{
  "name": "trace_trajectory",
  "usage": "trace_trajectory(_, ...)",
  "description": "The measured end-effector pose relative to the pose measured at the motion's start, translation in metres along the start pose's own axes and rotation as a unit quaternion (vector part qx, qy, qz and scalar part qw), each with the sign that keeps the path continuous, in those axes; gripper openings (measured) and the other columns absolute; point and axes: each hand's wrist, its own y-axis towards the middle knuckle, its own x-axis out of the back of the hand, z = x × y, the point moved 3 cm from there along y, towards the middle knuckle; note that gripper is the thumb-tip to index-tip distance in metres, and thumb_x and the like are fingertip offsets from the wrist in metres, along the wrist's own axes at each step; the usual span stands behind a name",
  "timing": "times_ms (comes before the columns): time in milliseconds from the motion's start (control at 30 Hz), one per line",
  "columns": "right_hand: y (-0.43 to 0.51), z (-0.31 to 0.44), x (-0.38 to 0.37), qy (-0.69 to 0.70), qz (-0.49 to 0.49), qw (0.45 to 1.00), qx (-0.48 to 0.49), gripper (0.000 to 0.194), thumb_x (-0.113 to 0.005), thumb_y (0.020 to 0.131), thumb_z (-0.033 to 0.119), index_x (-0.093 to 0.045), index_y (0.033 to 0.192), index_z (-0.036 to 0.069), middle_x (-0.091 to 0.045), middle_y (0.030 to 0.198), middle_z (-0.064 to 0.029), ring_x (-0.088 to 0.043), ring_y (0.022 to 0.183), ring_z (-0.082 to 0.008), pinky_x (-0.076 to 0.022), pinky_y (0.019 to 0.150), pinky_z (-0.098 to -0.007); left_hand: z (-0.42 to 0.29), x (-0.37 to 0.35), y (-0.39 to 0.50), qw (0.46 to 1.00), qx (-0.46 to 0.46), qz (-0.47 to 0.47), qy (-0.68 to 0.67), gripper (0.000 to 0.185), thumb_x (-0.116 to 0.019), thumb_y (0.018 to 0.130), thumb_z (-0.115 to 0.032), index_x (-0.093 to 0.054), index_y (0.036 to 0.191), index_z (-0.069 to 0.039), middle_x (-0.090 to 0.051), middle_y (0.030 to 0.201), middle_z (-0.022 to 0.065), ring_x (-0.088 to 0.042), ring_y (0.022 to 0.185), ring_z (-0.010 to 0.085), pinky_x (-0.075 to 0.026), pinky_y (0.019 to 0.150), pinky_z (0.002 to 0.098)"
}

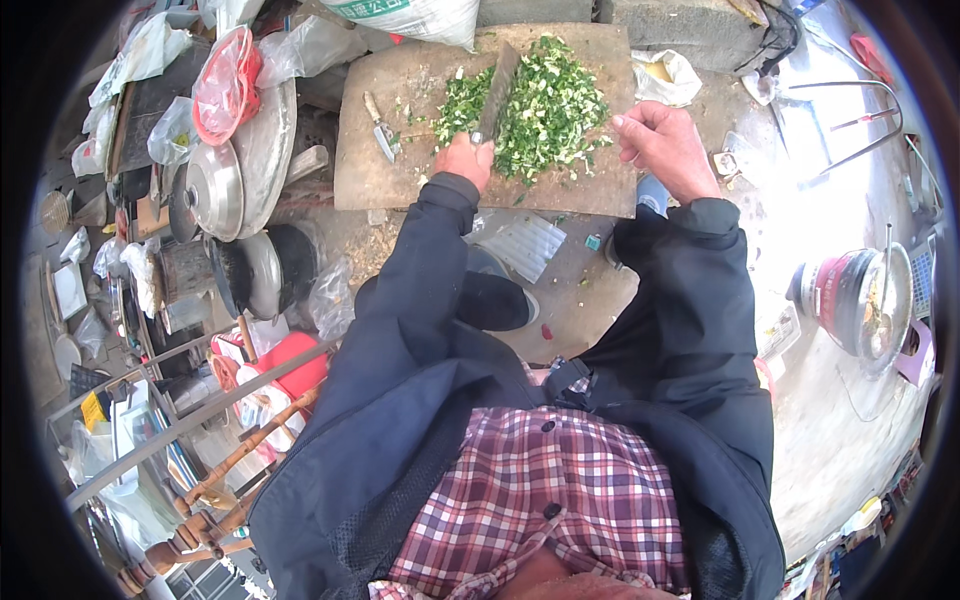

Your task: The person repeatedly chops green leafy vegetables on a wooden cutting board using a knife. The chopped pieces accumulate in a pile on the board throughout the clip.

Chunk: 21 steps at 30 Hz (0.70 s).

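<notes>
My left hand (466, 160) grips the handle of a cleaver (498, 94), whose broad blade points away from me into a heap of chopped green leafy vegetable (553, 111). Part of the heap lies left of the blade, the larger part right of it. Beneath is a large worn wooden board (405, 184). At the board's right edge my right hand (664, 142) is raised with its fingers curled and thumb against them; whether something small is between them I cannot tell. A small knife (382, 129) with a pale handle lies on the board's left part.
Pot lids (214, 191) and plastic bags (225, 82) crowd the left side. Concrete blocks (679, 34) and a white sack (412, 19) stand beyond the board. An open white bag (666, 77) is at its right corner. A bucket with a metal bowl (874, 311) stands far right.
</notes>
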Motion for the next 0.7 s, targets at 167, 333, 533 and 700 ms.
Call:
trace_trajectory(167, 0.002, 0.000, -0.002, 0.009, -0.009, 1.000, 0.018, 0.025, -0.063, 0.086, 0.023, -0.065, 0.082, -0.001, -0.063, 0.064, -0.0055, -0.059, 0.060, -0.0124, -0.0466, 0.061, -0.0280, 0.002, -0.006, -0.001, 0.996, 0.044, 0.060, 0.051, 0.039, -0.058, 0.087, -0.038, -0.058, 0.095, 0.000, -0.065, 0.087, 0.0246, -0.062, 0.082, 0.0433, -0.048, 0.076, 0.0495)
trace_trajectory(333, 0.000, -0.001, 0.001, 0.006, -0.011, 1.000, -0.001, 0.025, -0.064, 0.085, 0.023, -0.066, 0.081, -0.001, -0.064, 0.064, -0.0062, -0.060, 0.061, -0.0134, -0.0468, 0.063, -0.0292, 0.002, -0.007, 0.000, 0.997, 0.033, 0.062, 0.014, 0.038, -0.059, 0.087, -0.036, -0.058, 0.098, 0.001, -0.064, 0.090, 0.0247, -0.062, 0.087, 0.0430, -0.049, 0.077, 0.0478)
trace_trajectory(533, 0.001, 0.001, -0.003, 0.007, -0.006, 1.000, 0.007, 0.024, -0.063, 0.085, 0.023, -0.066, 0.080, 0.000, -0.064, 0.063, -0.0062, -0.060, 0.062, -0.0136, -0.0466, 0.063, -0.0293, 0.008, -0.012, -0.002, 0.987, 0.042, 0.127, 0.091, 0.041, -0.059, 0.087, -0.038, -0.058, 0.097, 0.002, -0.064, 0.090, 0.0260, -0.062, 0.087, 0.0431, -0.049, 0.077, 0.0487)
trace_trajectory(700, -0.001, 0.000, -0.001, 0.012, -0.012, 1.000, -0.002, 0.025, -0.063, 0.085, 0.023, -0.065, 0.078, -0.001, -0.063, 0.062, -0.0057, -0.059, 0.060, -0.0128, -0.0465, 0.062, -0.0293, 0.009, 0.000, 0.006, 0.999, 0.025, 0.029, -0.013, 0.040, -0.060, 0.086, -0.036, -0.056, 0.097, 0.003, -0.065, 0.085, 0.0257, -0.063, 0.085, 0.0427, -0.049, 0.078, 0.0485)
